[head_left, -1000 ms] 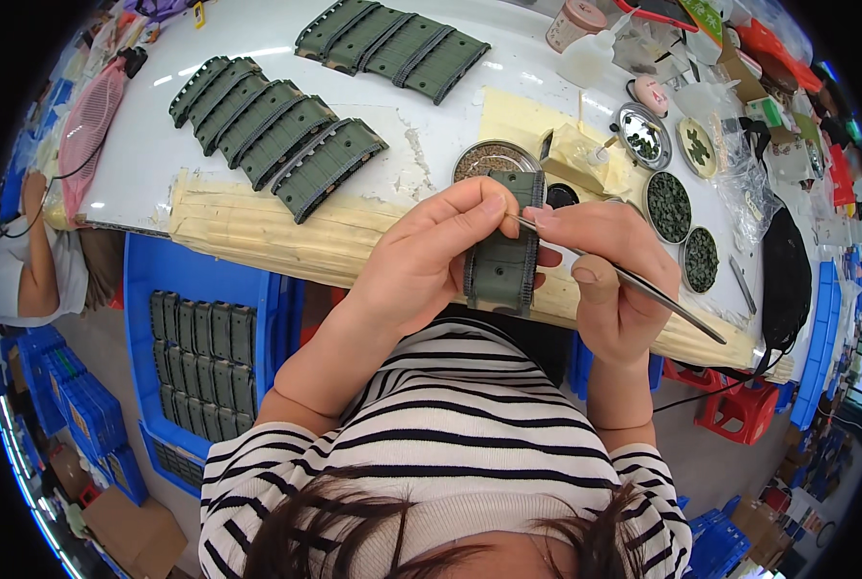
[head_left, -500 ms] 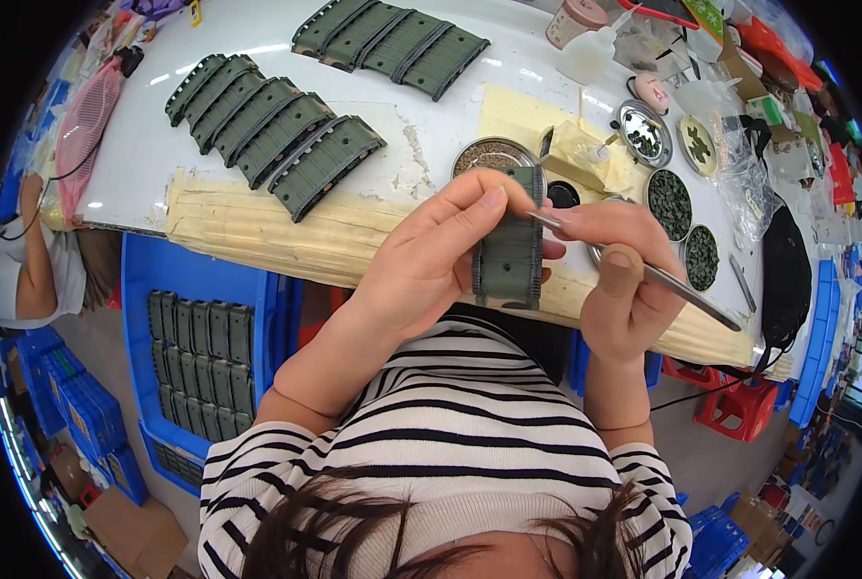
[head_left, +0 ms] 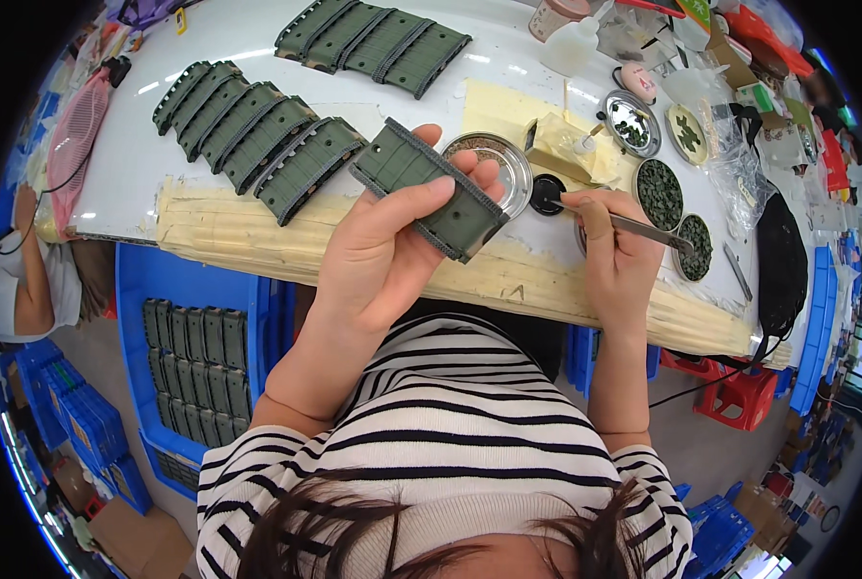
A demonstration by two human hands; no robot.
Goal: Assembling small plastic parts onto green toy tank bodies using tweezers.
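Note:
My left hand [head_left: 373, 241] is closed round a green, curved rectangular panel [head_left: 407, 179] with dark ribbed long edges and small holes, held tilted over the table's front edge. My thumb presses on its face and the fingers support it from beneath. In my right hand [head_left: 619, 256] a pair of metal tweezers [head_left: 651, 232] is pinched, its tip pointing left. That tip is at a small round black dish [head_left: 547, 193]; whether it touches cannot be made out. Similar green panels [head_left: 257, 125] lie in a row at left, with another group [head_left: 378, 43] farther back.
Beside the black dish stand a metal bowl [head_left: 516, 169] of brown granules and a yellowish box [head_left: 556, 154]. Tins of small dark green pieces [head_left: 659, 193] are at right, near loose tweezers [head_left: 738, 272]. Below left, a blue crate [head_left: 136, 338] holds several panels. A person's arm [head_left: 30, 261] shows far left.
My left hand has moved left and turned the panel to a slant, away from the tweezers. My right hand has shifted left and down, bringing the tweezers' tip to the black dish.

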